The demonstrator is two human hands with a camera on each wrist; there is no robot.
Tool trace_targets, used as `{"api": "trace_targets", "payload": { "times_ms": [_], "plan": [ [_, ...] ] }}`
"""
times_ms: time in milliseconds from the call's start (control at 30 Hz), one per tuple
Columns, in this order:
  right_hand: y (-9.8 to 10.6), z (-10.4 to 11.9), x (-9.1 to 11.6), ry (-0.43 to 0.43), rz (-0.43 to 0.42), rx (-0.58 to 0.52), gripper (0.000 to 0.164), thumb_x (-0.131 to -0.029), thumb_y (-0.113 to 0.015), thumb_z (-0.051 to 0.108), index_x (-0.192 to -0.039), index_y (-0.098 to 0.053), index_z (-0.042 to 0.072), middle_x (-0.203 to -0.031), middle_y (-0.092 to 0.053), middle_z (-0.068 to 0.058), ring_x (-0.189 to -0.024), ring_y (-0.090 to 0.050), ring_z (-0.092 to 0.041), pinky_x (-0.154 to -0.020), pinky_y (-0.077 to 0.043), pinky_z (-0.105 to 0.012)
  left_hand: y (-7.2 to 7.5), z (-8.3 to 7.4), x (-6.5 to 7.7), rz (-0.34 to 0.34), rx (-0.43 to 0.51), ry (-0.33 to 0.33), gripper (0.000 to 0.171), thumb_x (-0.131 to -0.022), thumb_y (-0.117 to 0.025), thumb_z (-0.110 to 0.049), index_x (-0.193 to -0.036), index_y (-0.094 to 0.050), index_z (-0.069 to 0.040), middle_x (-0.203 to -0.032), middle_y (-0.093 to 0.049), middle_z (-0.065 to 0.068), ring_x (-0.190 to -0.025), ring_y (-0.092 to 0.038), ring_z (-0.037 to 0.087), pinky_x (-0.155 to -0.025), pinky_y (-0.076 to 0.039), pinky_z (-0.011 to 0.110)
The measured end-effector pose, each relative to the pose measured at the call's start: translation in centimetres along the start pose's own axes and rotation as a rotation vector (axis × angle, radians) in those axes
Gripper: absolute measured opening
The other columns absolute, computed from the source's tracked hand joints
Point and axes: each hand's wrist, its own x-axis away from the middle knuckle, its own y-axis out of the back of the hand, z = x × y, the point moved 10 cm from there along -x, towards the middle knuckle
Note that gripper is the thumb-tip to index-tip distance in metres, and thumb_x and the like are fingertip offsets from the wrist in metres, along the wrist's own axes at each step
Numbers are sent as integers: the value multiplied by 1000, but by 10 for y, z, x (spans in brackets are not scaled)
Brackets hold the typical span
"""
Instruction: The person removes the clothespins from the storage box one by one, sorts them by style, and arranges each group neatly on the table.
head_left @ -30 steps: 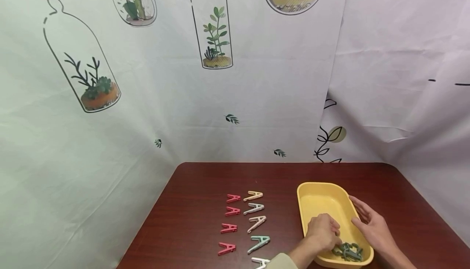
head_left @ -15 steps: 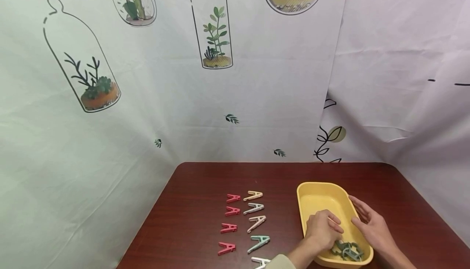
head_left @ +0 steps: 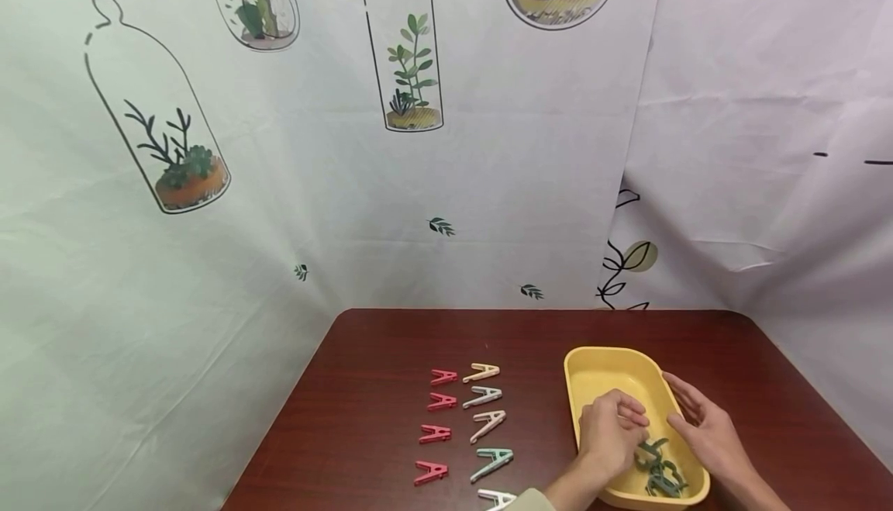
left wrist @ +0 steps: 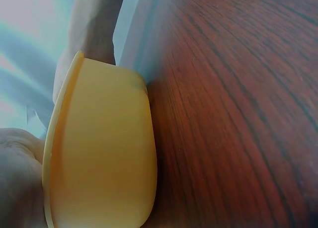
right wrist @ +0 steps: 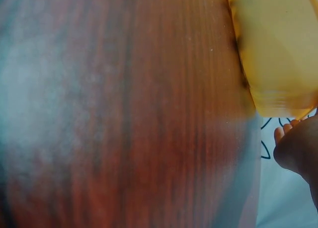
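Observation:
In the head view, my left hand (head_left: 608,433) reaches into a yellow plastic tub (head_left: 605,371) with its fingers bent. Its fingertips touch a dark green clip (head_left: 653,449) and seem to pinch it, though the hand itself partly hides the contact. Other dark green clips (head_left: 666,484) lie tangled at the tub's near end. My right hand (head_left: 711,429) holds the tub's right side, thumb at the rim and fingers along the outer wall. The tub's outer wall (left wrist: 104,148) fills much of the left wrist view; the right wrist view catches its side (right wrist: 280,49).
Left of the tub, clothespins lie in two columns on the dark red-brown table (head_left: 363,433): red ones (head_left: 436,433) on the left, and pale and mint ones (head_left: 492,460) on the right. A white clothespin (head_left: 495,498) is cut by the frame's bottom. A printed curtain (head_left: 488,185) hangs behind.
My left hand has shifted slightly up and away inside the tub. The green clips have spread, with one drawn toward the fingertips. My right hand and the tub have stayed put.

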Motion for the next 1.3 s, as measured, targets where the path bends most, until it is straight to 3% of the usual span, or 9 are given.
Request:
{"api": "trace_targets", "payload": {
  "times_ms": [267, 333, 500, 600, 633, 700, 867, 1067, 1300],
  "plan": [
    [0, 0, -1, 4, 3, 16, 56, -95, -65, -14, -148, -46, -17, -132, -50, 33, -116, -47, 24, -90, -42, -2, 9, -5, 1, -84, 80, -65, 33, -77, -90, 7, -84, -73, -21, -73, -69, -20, -61, -58, -13, -61, -49, 9],
    [0, -1, -1, -14, 6, 40, 57, -96, -65, -13, -149, -47, -15, -139, -52, 22, -116, -47, 24, -89, -43, -3, 11, -6, 2, -106, 112, -83, 33, -77, -89, 7, -84, -73, -21, -74, -70, -19, -62, -59, -12, -61, -50, 9],
    [-1, -6, -1, -79, 26, 83, 59, -97, -67, -9, -152, -46, -12, -149, -47, -25, -114, -46, 23, -82, -50, -7, 15, -10, 3, -130, 223, -138, 30, -78, -87, 9, -88, -74, -15, -76, -72, -15, -66, -63, -10, -62, -54, 12],
    [-1, -7, -1, -85, 27, 78, 59, -97, -67, -9, -152, -45, -12, -149, -49, -18, -113, -47, 23, -82, -51, -8, 17, -13, 5, -137, 283, -194, 28, -78, -86, 12, -91, -75, -10, -78, -74, -11, -69, -66, -7, -64, -56, 15],
    [-1, -7, -1, -80, 25, 73, 59, -97, -67, -10, -152, -46, -12, -148, -51, -9, -114, -47, 23, -82, -51, -8, 17, -14, 6, -139, 298, -214, 27, -79, -85, 12, -92, -74, -9, -79, -75, -9, -70, -67, -6, -65, -57, 15],
    [-1, -7, -1, -78, 23, 79, 59, -96, -67, -10, -152, -46, -12, -148, -51, -8, -114, -47, 23, -82, -50, -7, 18, -15, 6, -139, 334, -245, 27, -79, -85, 13, -93, -74, -8, -81, -75, -7, -72, -68, -4, -67, -58, 17],
    [-1, -6, -2, -83, 25, 97, 59, -97, -66, -10, -152, -46, -11, -147, -46, -33, -113, -46, 24, -82, -49, -6, 20, -14, 5, -136, 475, -276, 26, -80, -82, 14, -95, -74, -6, -84, -76, -3, -76, -71, 1, -70, -60, 21],
    [0, -6, -1, -81, 21, 94, 58, -98, -69, -6, -152, -47, -11, -148, -50, -15, -114, -46, 24, -82, -50, -7, 23, -10, 3, -147, 605, -286, 24, -80, -83, 12, -96, -74, -5, -86, -77, -2, -77, -74, 5, -72, -62, 24],
    [-1, -7, -1, -107, 28, 93, 59, -99, -68, -5, -153, -46, -10, -148, -45, -34, -113, -45, 25, -81, -50, -7, 28, -9, 1, -159, 693, -292, 21, -82, -84, 7, -98, -74, 0, -89, -78, 0, -81, -75, 9, -75, -62, 26]
  ]
}}
